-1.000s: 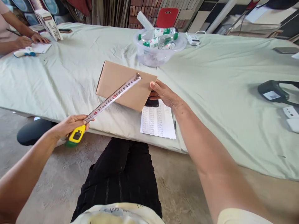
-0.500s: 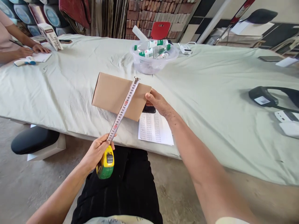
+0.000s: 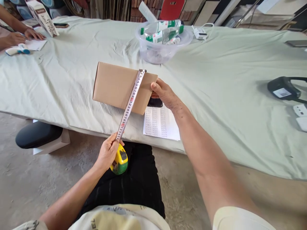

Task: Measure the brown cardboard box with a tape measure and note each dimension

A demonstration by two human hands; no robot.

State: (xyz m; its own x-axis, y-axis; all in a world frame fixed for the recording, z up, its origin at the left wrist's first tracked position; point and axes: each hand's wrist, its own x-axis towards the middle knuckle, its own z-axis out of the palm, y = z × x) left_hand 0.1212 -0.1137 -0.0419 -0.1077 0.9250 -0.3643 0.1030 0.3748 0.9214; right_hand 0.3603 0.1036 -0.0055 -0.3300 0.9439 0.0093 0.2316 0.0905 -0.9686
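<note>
A brown cardboard box (image 3: 115,84) is tilted above the cloth-covered table. My right hand (image 3: 165,92) grips its right end, thumb on the near face and the other fingers partly hidden. Across the box runs the white blade of a tape measure (image 3: 129,102), its metal hook at the box's far edge. My left hand (image 3: 110,151) pinches the blade just outside the yellow and green case, which hangs below the fingers. Under the right hand lie a dark object (image 3: 155,102), partly covered, and a sheet with handwritten columns of figures (image 3: 161,124).
A clear plastic basin (image 3: 155,52) with bottles stands beyond the box. At the far left, another person's hands (image 3: 31,33) rest by paper. A black headset-like device (image 3: 283,88) lies at the right. A black-topped stool (image 3: 38,134) stands below the table's edge.
The tape's hook now meets the box's far edge more squarely. My left hand and the tape case have shifted slightly right and towards the box. The view has tilted down.
</note>
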